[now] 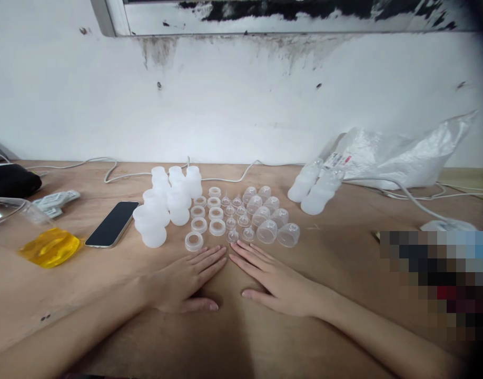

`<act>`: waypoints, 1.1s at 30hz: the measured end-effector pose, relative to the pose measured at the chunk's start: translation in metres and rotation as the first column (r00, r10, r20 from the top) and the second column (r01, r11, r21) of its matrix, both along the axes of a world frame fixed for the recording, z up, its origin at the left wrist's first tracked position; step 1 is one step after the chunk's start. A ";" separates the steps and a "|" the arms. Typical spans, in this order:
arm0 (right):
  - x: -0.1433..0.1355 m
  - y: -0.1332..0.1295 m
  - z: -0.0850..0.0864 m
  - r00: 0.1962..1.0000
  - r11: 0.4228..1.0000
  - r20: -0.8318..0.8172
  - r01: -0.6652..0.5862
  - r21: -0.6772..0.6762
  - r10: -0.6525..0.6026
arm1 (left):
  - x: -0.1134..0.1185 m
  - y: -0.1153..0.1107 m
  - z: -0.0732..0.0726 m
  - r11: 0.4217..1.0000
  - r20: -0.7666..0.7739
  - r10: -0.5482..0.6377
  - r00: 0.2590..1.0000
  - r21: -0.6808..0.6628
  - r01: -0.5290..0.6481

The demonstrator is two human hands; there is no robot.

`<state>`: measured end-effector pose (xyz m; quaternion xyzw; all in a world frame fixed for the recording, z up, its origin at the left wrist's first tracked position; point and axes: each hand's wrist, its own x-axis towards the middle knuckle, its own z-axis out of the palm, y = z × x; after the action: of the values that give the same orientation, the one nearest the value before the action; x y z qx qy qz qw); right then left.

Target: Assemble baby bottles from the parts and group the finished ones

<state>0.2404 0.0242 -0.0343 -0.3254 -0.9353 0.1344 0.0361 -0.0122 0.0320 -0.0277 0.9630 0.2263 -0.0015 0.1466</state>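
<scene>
My left hand lies flat on the wooden table, fingers stretched out just in front of a translucent collar ring. Mirroring it, my right hand rests palm down with its fingertips beside a clear bottle nipple. Neither hand holds anything. Beyond them stand rows of collar rings, nipples and clear dome caps. To the left of the rings is a cluster of open, frosted baby bottles. Two capped baby bottles lie tilted at the back right.
A smartphone and a clear jug with yellow liquid are on the left, near a black pouch. A plastic bag sits at the back right. White cables run along the wall. A blurred-out patch covers the right edge.
</scene>
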 end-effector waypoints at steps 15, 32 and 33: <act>-0.017 0.018 0.003 0.928 0.819 -0.190 0.372 0.436 -0.320 | -0.001 0.008 0.000 0.743 0.335 0.448 0.829 0.376 -0.554; -0.038 0.029 0.002 0.906 0.869 -0.402 0.303 0.392 -0.134 | -0.005 0.015 -0.013 0.718 0.325 0.610 0.723 0.160 -0.678; -0.037 0.027 0.001 0.888 0.898 -0.444 0.287 0.332 -0.120 | -0.005 0.014 -0.012 0.727 0.362 0.610 0.705 0.099 -0.680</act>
<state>0.2034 0.0512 -0.0328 -0.3741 -0.8738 0.0071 0.3105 -0.0171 0.0460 -0.0395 0.8194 0.5239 0.2243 0.0609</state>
